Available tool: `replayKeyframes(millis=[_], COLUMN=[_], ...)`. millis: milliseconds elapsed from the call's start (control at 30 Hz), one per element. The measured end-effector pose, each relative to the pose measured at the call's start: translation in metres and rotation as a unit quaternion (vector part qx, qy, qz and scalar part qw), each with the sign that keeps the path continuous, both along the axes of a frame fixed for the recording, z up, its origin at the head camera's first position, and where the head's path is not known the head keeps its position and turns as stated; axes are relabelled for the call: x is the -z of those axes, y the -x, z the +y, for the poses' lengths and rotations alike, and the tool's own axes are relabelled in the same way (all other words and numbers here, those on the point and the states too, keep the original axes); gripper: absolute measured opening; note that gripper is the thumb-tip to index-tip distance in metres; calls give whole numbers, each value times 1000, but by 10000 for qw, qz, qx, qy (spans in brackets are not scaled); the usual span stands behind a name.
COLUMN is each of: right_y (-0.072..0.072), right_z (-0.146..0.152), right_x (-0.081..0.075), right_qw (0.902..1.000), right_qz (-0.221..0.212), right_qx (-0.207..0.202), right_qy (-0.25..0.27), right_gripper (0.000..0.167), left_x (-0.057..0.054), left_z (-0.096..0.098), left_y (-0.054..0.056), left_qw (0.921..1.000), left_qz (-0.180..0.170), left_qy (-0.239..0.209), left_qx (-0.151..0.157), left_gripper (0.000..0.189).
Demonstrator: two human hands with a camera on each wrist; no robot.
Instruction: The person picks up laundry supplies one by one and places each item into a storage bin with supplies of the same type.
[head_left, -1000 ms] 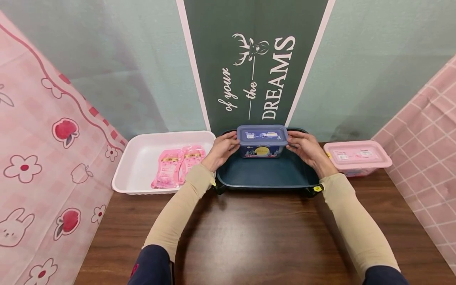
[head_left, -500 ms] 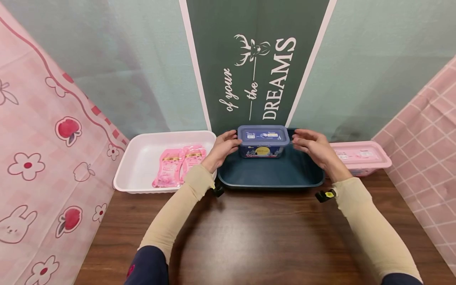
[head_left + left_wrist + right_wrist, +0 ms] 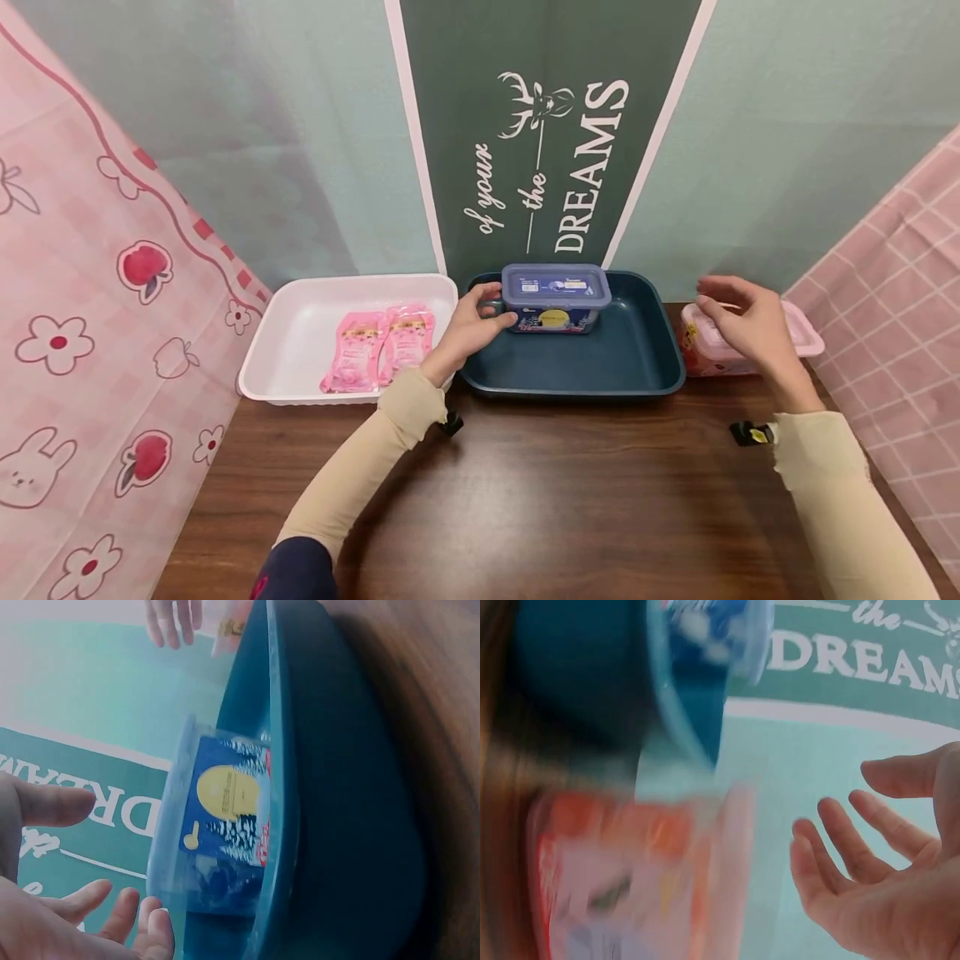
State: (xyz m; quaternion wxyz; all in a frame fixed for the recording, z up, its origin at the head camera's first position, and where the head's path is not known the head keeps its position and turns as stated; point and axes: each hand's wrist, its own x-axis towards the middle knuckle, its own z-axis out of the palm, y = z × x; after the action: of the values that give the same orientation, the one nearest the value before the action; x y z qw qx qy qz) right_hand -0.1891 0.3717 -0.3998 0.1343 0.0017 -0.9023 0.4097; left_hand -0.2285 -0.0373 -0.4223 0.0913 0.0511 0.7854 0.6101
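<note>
A blue lidded plastic box (image 3: 555, 287) with a yellow moon on its side stands in the dark teal tray (image 3: 645, 367), toward the back. My left hand (image 3: 474, 323) is at the box's left end, thumb apart from the fingers. In the left wrist view the fingertips (image 3: 154, 930) come right up to the box's lid edge. My right hand (image 3: 750, 321) hovers over a pink lidded box (image 3: 806, 333) right of the tray, hiding part of its lid. The right wrist view shows the right hand's fingers (image 3: 847, 840) spread and loosely bent, with nothing between them.
A white tray (image 3: 288, 333) stands left of the teal one, holding pink pouches (image 3: 360, 350). Everything rests on a brown wooden table (image 3: 540, 500). A printed green cloth (image 3: 555, 167) hangs behind; pink cloths (image 3: 67, 292) line both sides.
My right hand has left the blue box's right end and moved right, over the pink box. The left hand's thumb and fingers have spread apart at the box's left end.
</note>
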Motion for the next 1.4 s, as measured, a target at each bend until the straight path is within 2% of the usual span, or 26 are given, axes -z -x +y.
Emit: replayKeyframes(millis=[100, 200, 333, 433, 533, 700, 800, 900, 1033, 1167, 1400], right_y=[-6, -10, -14, -20, -27, -33, -33, -33, -36, -41, -48], right_z=[18, 36, 59, 75, 88, 95, 93, 88, 85, 83, 76], right_x=[7, 14, 30, 43, 54, 65, 69, 72, 75, 76, 74], right_qw=[9970, 9913, 9858, 9825, 9825, 9863, 9856, 9825, 9795, 9791, 9769], right_qz=[327, 507, 748, 747, 682, 659, 629, 577, 508, 515, 659], right_qx=[348, 527, 488, 544, 623, 871, 1246, 1624, 1875, 1911, 1981], right_qy=[-609, -1098, -1420, -1615, -1615, -1233, -959, -700, -542, -458, -458], right_gripper=[37, 38, 38, 40, 39, 38, 38, 37, 38, 37, 38], left_x=[0, 4, 12, 19, 25, 34, 40, 48, 58, 65, 66], left_z=[0, -1, -1, -2, -4, -8, -10, -11, -13, -15, -16], left_y=[-10, -21, -38, -52, -63, -75, -81, -88, -99, -107, -110], left_qw=[9993, 9946, 9788, 9647, 9468, 9119, 8898, 8628, 8319, 8110, 7887], left_qz=[302, 893, 1681, 1976, 2200, 2626, 2950, 3313, 3546, 3582, 3506], left_qy=[38, 226, 743, 1173, 1736, 2573, 2933, 3363, 3911, 4303, 4725], left_qx=[235, 486, 901, 1286, 1582, 1826, 1875, 1810, 1708, 1698, 1785], left_gripper=[63, 53, 36, 30, 30, 32, 30, 29, 38, 58, 77])
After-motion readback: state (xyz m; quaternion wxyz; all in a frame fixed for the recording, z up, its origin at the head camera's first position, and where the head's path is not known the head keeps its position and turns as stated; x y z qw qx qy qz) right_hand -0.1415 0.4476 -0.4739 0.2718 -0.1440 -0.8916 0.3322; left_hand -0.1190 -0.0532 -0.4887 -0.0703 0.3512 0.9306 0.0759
